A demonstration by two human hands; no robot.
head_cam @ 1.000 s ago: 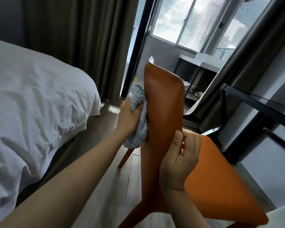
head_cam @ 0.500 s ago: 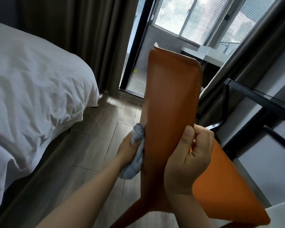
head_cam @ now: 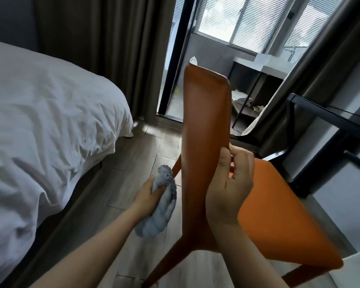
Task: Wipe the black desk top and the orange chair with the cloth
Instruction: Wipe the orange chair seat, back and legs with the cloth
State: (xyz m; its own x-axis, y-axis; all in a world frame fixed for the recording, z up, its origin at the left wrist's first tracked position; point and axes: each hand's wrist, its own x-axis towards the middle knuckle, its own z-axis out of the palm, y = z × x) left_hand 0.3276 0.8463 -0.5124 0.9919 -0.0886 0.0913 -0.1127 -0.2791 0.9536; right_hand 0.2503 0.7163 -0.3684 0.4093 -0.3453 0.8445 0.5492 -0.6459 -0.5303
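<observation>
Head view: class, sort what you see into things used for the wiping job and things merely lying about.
Job: orange chair; grey cloth, gripped by the left hand; right hand, holding the chair's back; black desk.
Lying about: white bed; brown curtains; window blinds.

Bed left of chair. Bench right of chair. Window behind chair. Cloth in left hand, just left of chair back. Right hand on chair back's right edge.
</observation>
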